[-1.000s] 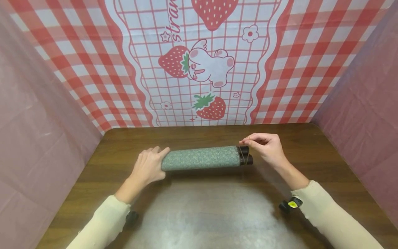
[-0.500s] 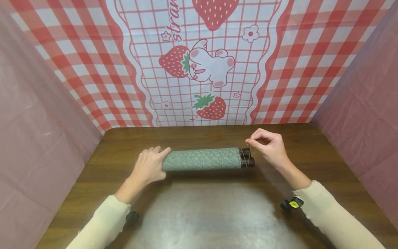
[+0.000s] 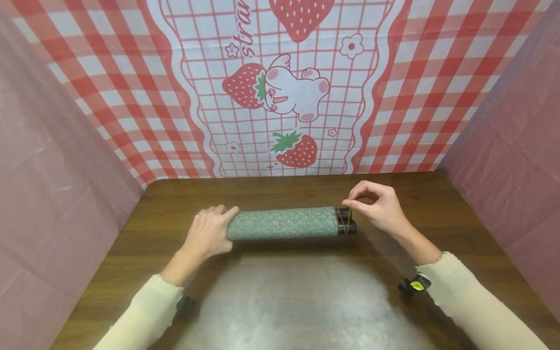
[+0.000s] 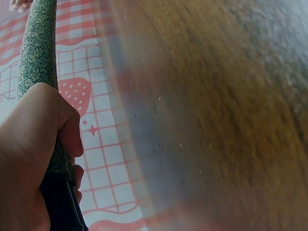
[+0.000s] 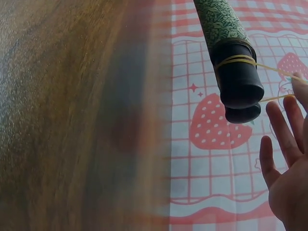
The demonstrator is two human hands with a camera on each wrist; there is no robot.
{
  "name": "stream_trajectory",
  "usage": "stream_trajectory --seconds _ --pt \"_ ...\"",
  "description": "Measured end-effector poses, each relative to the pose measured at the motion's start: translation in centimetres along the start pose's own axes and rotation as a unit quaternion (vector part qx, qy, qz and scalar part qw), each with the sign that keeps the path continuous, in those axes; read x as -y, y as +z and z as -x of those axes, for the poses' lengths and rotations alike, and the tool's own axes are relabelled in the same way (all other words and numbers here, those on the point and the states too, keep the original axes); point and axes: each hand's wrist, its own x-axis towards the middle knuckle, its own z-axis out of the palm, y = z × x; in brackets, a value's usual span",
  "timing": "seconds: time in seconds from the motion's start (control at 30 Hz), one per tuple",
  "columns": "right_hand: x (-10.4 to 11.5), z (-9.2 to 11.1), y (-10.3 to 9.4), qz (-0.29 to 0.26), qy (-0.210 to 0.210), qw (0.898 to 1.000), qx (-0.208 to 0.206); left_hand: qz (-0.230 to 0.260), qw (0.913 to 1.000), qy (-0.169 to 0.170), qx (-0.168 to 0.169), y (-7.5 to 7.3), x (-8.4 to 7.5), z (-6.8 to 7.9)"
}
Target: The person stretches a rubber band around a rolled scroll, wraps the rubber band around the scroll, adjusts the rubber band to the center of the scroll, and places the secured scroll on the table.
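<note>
A rolled scroll (image 3: 282,223) in green patterned cloth, with paired black rod ends (image 5: 238,79), is held level over the table. My left hand (image 3: 210,231) grips its left end; the left wrist view shows thumb and fingers curled round the roll (image 4: 38,53), a black end below the hand. At the scroll's right end, a thin tan rubber band (image 3: 348,221) is looped round the rod ends. My right hand (image 3: 378,206) pinches part of this band between thumb and fingertips, drawing it out taut. In the right wrist view, two stretched strands of the band (image 5: 272,69) run to the fingers.
Underneath is a brown wooden table (image 3: 280,291) with a glossy patch of reflected light. Behind it hangs a red-and-white checked cloth (image 3: 350,97) printed with strawberries. Pink curtains (image 3: 503,160) close in both sides.
My right hand first shifts right, pulling the band outward past the rod ends, then comes slightly back left. The scroll moves slightly with it; my left hand keeps its grip.
</note>
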Motion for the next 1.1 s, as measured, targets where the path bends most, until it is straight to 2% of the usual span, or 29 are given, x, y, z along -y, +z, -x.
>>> stream_trajectory --seconds 0.17,0.37,0.7,1.1 --pt "0.08 -0.09 -0.34 0.048 -0.040 0.998 0.026 0.014 0.9999 -0.010 0.000 0.02 0.01 -0.07" --pt "0.10 -0.31 -0.65 0.125 -0.109 0.985 0.041 0.022 0.9996 -0.017 0.006 -0.05 0.08 -0.03" --pt "0.17 0.06 -0.79 0.165 -0.102 0.979 0.057 0.022 0.9996 -0.017 0.007 0.11 0.07 -0.05" --pt "0.03 0.30 -0.13 0.148 -0.110 0.982 0.041 0.023 0.9995 -0.020 0.004 0.26 0.14 -0.15"
